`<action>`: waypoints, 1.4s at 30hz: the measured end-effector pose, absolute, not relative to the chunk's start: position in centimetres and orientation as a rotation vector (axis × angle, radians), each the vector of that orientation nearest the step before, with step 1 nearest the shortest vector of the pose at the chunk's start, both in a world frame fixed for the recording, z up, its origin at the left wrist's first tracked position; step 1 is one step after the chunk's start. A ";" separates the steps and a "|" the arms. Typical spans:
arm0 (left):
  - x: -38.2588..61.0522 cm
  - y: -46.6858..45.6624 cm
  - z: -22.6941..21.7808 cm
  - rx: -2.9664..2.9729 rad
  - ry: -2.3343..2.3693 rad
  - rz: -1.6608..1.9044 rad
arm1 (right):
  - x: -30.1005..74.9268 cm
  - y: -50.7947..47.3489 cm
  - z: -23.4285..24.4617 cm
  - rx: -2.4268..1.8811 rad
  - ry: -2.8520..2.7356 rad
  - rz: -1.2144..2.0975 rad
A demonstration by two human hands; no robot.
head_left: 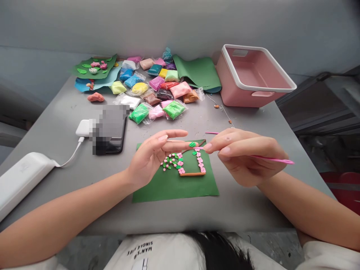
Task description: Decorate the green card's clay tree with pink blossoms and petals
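Observation:
My left hand [149,157] is stretched out over the green paper sheet [174,189], fingers extended and apart. On the tip of one of its fingers rests a small green clay leaf [192,144] with scored lines. My right hand [244,155] pinches a thin pink clay modelling tool [272,160], whose tip points at the leaf. On the sheet below is a clay picture: pink flowers [200,159] and green leaves down two sides, a brown clay strip [192,174] along the bottom. Pink dots with leaves [168,162] spread on its left. My left fingers hide part of the picture.
Several bags of coloured clay [157,90] lie at the back. A pink bin [239,82] stands back right, near more green paper [197,71]. A phone [112,131], cable and white power strip [25,183] occupy the left. Another pink stick [211,132] lies behind my right hand.

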State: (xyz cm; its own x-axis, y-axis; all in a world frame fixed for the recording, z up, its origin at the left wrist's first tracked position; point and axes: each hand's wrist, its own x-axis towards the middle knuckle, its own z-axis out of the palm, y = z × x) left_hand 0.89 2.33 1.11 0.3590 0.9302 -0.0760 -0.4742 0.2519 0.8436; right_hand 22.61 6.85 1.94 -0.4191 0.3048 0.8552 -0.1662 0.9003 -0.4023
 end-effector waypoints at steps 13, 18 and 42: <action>1.0 2.3 1.0 0.857 0.640 1.015 | 22.5 6.6 1.6 -0.130 -1.940 0.484; 1.0 2.3 1.2 0.827 0.679 1.030 | 22.4 6.5 1.6 -0.120 -1.928 0.509; 0.8 1.6 0.7 1.068 0.866 0.929 | 22.4 6.2 1.6 -0.157 -2.029 0.667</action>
